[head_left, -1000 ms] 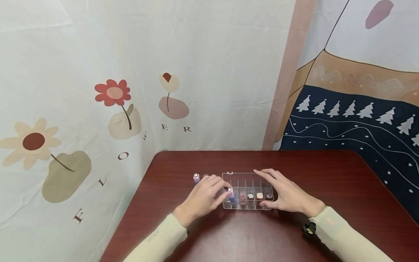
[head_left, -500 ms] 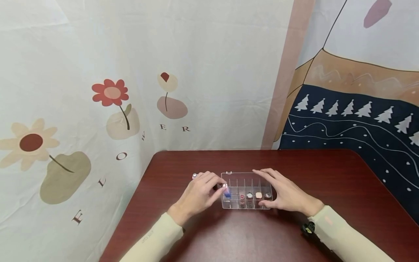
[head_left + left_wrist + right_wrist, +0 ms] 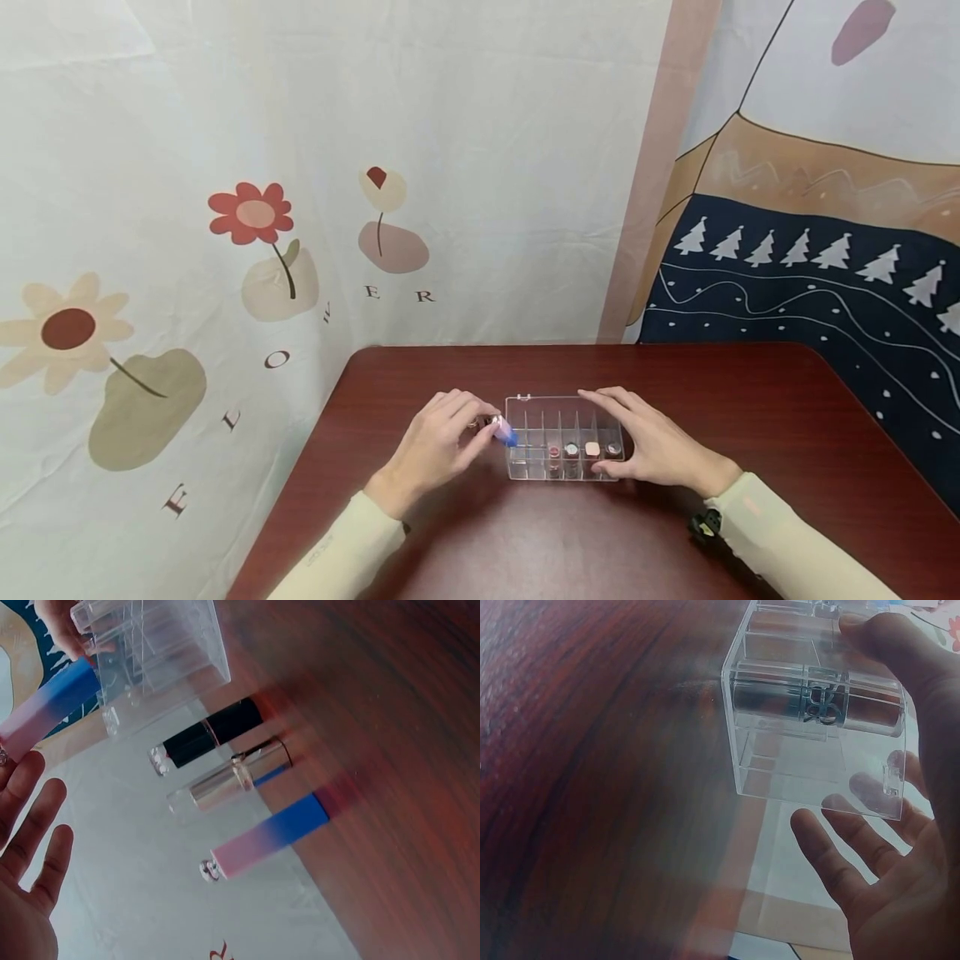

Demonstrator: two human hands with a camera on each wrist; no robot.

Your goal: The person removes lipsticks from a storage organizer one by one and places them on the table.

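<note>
My left hand (image 3: pixel 431 442) pinches a pink-to-blue lipstick tube (image 3: pixel 505 431) by its pink end. The tube tilts beside the left end of a clear divided organizer (image 3: pixel 534 478), its blue end at the box's edge. In the left wrist view the held lipstick tube (image 3: pixel 49 709) overlaps the organizer's corner. My right hand (image 3: pixel 667 442) holds the organizer's right end, thumb at the front and fingers behind. Several lipsticks (image 3: pixel 592 451) stand in its right-hand front compartments; the left ones hold none. A dark-ended tube (image 3: pixel 772 694) shows through the clear end wall.
In the left wrist view, a black lipstick (image 3: pixel 214 735), a gold lipstick (image 3: pixel 217 784) and another pink-to-blue tube (image 3: pixel 266 836) stand in a row on the brown table (image 3: pixel 397 787), left of the organizer. My left hand largely hides them from the head view. A printed curtain (image 3: pixel 487 167) hangs behind.
My left hand has drawn the pink-to-blue tube out of the organizer's left compartment and moved left, tilting it. The right hand stays on the box.
</note>
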